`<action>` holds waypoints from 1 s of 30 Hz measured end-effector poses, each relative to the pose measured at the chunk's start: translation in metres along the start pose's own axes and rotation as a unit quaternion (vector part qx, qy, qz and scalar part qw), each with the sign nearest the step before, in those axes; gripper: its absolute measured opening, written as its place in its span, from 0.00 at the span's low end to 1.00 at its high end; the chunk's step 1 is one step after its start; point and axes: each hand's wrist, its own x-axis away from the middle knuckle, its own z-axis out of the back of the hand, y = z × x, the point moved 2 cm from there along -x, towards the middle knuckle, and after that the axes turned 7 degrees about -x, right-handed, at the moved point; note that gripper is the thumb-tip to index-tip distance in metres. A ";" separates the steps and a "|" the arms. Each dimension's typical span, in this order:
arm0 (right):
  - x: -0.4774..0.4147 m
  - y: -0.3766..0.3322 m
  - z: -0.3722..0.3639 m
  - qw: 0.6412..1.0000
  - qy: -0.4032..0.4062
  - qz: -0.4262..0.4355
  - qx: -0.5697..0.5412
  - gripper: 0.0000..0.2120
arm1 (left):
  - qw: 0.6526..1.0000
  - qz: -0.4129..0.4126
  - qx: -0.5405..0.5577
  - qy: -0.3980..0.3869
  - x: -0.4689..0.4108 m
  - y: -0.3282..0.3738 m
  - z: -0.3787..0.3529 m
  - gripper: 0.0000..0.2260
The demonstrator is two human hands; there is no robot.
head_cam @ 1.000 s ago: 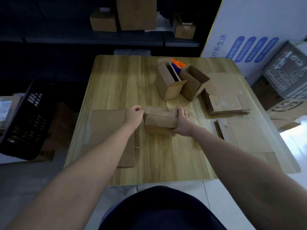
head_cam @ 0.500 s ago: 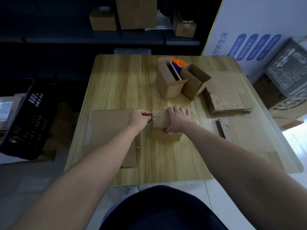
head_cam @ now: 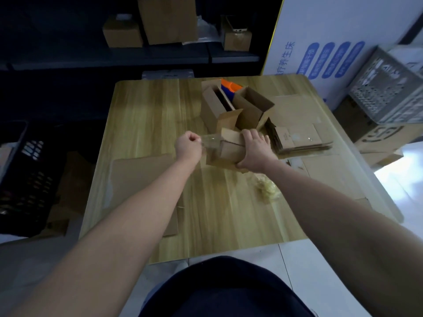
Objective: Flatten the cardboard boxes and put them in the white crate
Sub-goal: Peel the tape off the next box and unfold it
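Near the middle of the tabletop (head_cam: pixel 148 106), I am watching the right hand (head_cam: pixel 254 152) gripping the small cardboard box (head_cam: pixel 229 153), fingers curled over it, while the left hand (head_cam: pixel 188 146) is pinching a clear tape strip (head_cam: pixel 210 144) running from the box's left end.

The wooden table (head_cam: pixel 146 124) bears two open boxes (head_cam: pixel 254 108), a flattened stack (head_cam: pixel 299 140), cardboard sheets (head_cam: pixel 142 175) and crumpled tape (head_cam: pixel 266 189).

Matt brown cardboard box (head_cam: pixel 229 149), glossy clear tape strip (head_cam: pixel 210 144), smooth wood-grain table (head_cam: pixel 148 124), perforated plastic crate (head_cam: pixel 384 97).
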 end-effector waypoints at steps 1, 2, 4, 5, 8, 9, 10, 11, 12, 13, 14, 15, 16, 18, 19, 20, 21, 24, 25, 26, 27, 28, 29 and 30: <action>0.002 0.011 0.010 1.000 0.015 -0.009 -0.015 0.46 | 0.999 0.030 0.036 0.015 -0.007 -0.001 -0.001 0.14; 0.005 0.024 0.020 0.999 0.033 -0.023 -0.021 0.47 | 0.996 0.058 0.064 0.027 -0.013 -0.002 -0.001 0.14; 0.013 0.053 0.043 0.993 0.079 -0.078 -0.029 0.47 | 0.992 0.079 0.078 0.055 -0.020 -0.007 -0.003 0.15; 0.017 0.066 0.054 0.989 0.102 -0.106 -0.036 0.47 | 0.993 0.075 0.069 0.066 -0.019 -0.009 -0.006 0.15; 0.027 0.092 0.076 0.977 0.148 -0.148 -0.041 0.44 | 0.999 0.026 0.009 0.026 -0.003 -0.008 -0.034 0.14; 0.030 0.098 0.080 0.973 0.163 -0.155 -0.045 0.44 | 1.000 0.008 -0.006 -0.007 0.003 -0.007 -0.049 0.14; 0.032 0.102 0.083 0.970 0.173 -0.161 -0.050 0.43 | 0.999 -0.007 -0.018 -0.042 0.011 -0.004 -0.064 0.14; 0.034 0.104 0.084 0.968 0.179 -0.164 -0.055 0.44 | 0.997 -0.024 -0.028 -0.071 0.020 0.000 -0.079 0.14; 0.036 0.107 0.084 0.967 0.183 -0.166 -0.060 0.44 | 0.993 -0.048 -0.044 -0.094 0.029 0.003 -0.093 0.13; 0.039 0.110 0.084 0.966 0.187 -0.165 -0.066 0.44 | 0.988 -0.079 -0.067 -0.111 0.037 0.006 -0.107 0.10; 0.041 0.113 0.084 0.965 0.190 -0.164 -0.073 0.45 | 0.981 -0.113 -0.095 -0.122 0.045 0.009 -0.120 0.07; 0.044 0.117 0.084 0.965 0.191 -0.162 -0.078 0.45 | 0.973 -0.145 -0.125 -0.129 0.053 0.010 -0.132 0.06; 0.047 0.121 0.084 0.965 0.192 -0.159 -0.082 0.46 | 0.965 -0.168 -0.151 -0.135 0.059 0.009 -0.144 0.06; 0.052 0.129 0.083 0.965 0.193 -0.150 -0.092 0.47 | 0.954 -0.194 -0.180 -0.143 0.071 0.003 -0.167 0.09; 0.053 0.133 0.083 0.965 0.193 -0.145 -0.101 0.48 | 0.950 -0.200 -0.191 -0.145 0.077 -0.001 -0.177 0.10; 0.055 0.138 0.083 0.965 0.193 -0.140 -0.112 0.49 | 0.947 -0.202 -0.202 -0.145 0.082 -0.006 -0.187 0.10; 0.056 0.143 0.083 0.964 0.193 -0.136 -0.120 0.49 | 0.946 -0.197 -0.213 -0.143 0.086 -0.012 -0.196 0.10; 0.059 0.155 0.082 0.967 0.179 -0.129 -0.130 0.50 | 0.944 -0.176 -0.239 -0.146 0.086 -0.026 -0.211 0.07; 0.060 0.158 0.080 0.968 0.173 -0.127 -0.131 0.49 | 0.935 -0.183 -0.263 -0.154 0.085 -0.028 -0.215 0.06; 0.061 0.160 0.079 0.969 0.166 -0.127 -0.132 0.49 | 0.923 -0.189 -0.291 -0.167 0.082 -0.030 -0.220 0.07; 0.061 0.162 0.077 0.970 0.160 -0.126 -0.134 0.49 | 0.909 -0.189 -0.323 -0.182 0.080 -0.031 -0.223 0.09; 0.061 0.163 0.076 0.971 0.155 -0.124 -0.136 0.49 | 0.896 -0.183 -0.356 -0.191 0.078 -0.031 -0.225 0.10; 0.060 0.164 0.075 0.971 0.152 -0.120 -0.138 0.48 | 0.884 -0.171 -0.389 -0.195 0.077 -0.031 -0.225 0.11; 0.059 0.164 0.074 0.973 0.148 -0.115 -0.138 0.48 | 0.877 -0.153 -0.408 -0.204 0.075 -0.032 -0.226 0.10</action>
